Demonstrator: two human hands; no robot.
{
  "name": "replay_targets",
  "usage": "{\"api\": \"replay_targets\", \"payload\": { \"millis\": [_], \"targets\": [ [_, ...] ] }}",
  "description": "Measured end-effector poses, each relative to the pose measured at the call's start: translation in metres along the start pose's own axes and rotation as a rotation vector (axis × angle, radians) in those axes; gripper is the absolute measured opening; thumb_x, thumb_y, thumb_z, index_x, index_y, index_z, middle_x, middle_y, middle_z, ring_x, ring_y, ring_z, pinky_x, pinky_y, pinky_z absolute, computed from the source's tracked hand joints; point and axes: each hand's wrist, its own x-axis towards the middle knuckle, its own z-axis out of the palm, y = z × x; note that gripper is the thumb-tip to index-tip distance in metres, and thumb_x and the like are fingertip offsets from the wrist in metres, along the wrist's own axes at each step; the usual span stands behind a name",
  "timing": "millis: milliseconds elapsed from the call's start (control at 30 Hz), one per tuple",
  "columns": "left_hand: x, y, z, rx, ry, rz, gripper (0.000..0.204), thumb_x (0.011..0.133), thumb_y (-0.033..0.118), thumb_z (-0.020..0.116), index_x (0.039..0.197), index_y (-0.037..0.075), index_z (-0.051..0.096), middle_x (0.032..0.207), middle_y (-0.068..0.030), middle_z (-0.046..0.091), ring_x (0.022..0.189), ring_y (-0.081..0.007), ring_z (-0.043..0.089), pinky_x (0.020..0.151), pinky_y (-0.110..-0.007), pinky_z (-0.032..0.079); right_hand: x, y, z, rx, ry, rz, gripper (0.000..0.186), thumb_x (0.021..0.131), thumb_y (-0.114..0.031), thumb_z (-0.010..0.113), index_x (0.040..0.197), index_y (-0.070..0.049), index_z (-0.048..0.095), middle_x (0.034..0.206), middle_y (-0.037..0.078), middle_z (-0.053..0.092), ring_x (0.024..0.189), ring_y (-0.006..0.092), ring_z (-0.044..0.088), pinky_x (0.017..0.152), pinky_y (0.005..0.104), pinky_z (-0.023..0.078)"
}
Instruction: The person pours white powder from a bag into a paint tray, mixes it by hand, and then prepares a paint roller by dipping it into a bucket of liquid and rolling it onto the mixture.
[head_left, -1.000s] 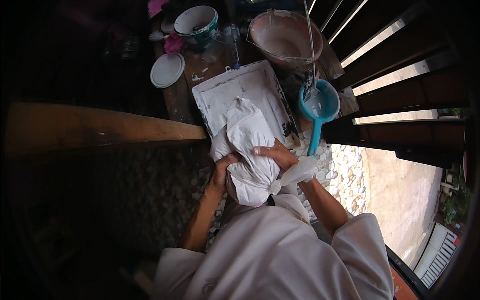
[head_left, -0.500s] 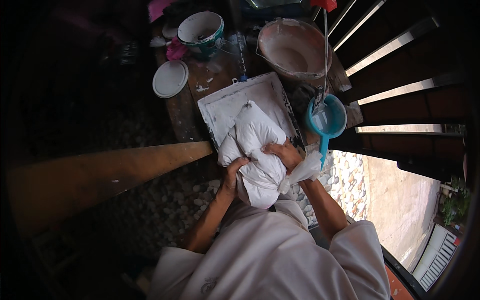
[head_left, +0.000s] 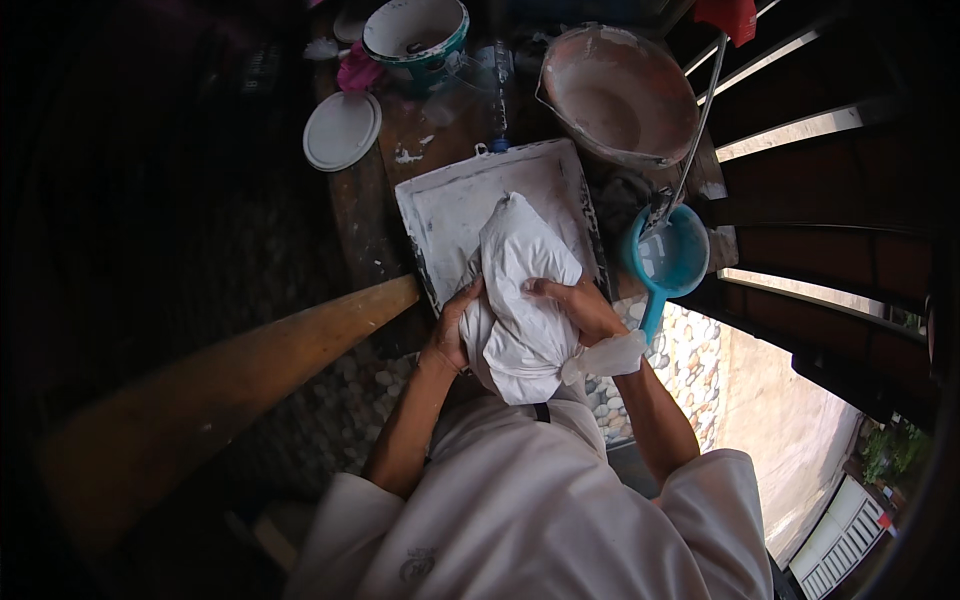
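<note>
I grip a white plastic bag (head_left: pixel 530 330), full and creased, with both hands over the near part of a white-smeared rectangular tray (head_left: pixel 450 215). My left hand (head_left: pixel 450 325) is closed on the bag's left side, and my right hand (head_left: pixel 585 310) holds its right side, thumb lying across the front. A translucent knotted end (head_left: pixel 608 355) of plastic sticks out beside my right wrist. Right of the tray is a turquoise dipper (head_left: pixel 685 255) with pale liquid and a long-shafted tool (head_left: pixel 700 125) resting in it.
On the wooden table (head_left: pixel 355 215) are a round white lid (head_left: pixel 340 130), a teal paint pail (head_left: pixel 415 60), pink plastic (head_left: pixel 358 68), a bottle (head_left: pixel 500 95) and a crusted bucket (head_left: pixel 615 95). A wooden beam (head_left: pixel 230 370) runs at left, dark slats (head_left: pixel 820 190) at right, pebbled ground (head_left: pixel 690 350) below.
My left hand has moved up the bag's side, and the bag's folds have shifted, its narrow upper part now more upright. The view has shifted slightly, showing more of a red piece at top right.
</note>
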Motion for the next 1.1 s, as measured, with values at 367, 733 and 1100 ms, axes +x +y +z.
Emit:
{"api": "replay_targets", "payload": {
  "millis": [367, 733, 1100],
  "targets": [
    [0.002, 0.002, 0.05, -0.104, 0.042, -0.036, 0.052, 0.088, 0.037, 0.054, 0.129, 0.005, 0.044, 0.123, -0.0112, 0.053, 0.112, -0.0225, 0.052, 0.098, -0.037, 0.04, 0.021, -0.006, -0.015, 0.109, 0.048, 0.172, 0.074, 0.067, -0.027, 0.077, 0.119, 0.014, 0.044, 0.107, 0.022, 0.058, 0.094, 0.0282, 0.061, 0.082, 0.035, 0.05],
    [0.024, -0.012, 0.022, 0.014, 0.109, -0.036, 0.041, 0.09, 0.025, 0.052, 0.122, 0.0, 0.048, 0.115, -0.0122, 0.057, 0.106, -0.022, 0.056, 0.096, -0.034, 0.042, 0.044, -0.002, -0.014, -0.111, 0.314, 0.219, 0.067, 0.065, -0.032, 0.077, 0.109, 0.012, 0.055, 0.1, 0.021, 0.062, 0.092, 0.0271, 0.062, 0.082, 0.0351, 0.049],
    [0.035, -0.015, 0.009, -0.044, 0.221, 0.053, 0.033, 0.09, 0.02, 0.05, 0.117, 0.002, 0.053, 0.113, -0.0096, 0.058, 0.104, -0.0189, 0.056, 0.094, -0.031, 0.042, 0.052, -0.023, -0.005, 0.008, 0.126, 0.148, 0.052, 0.07, -0.024, 0.072, 0.105, 0.011, 0.058, 0.095, 0.02, 0.063, 0.083, 0.0257, 0.063, 0.076, 0.0335, 0.051]
  ]
}}
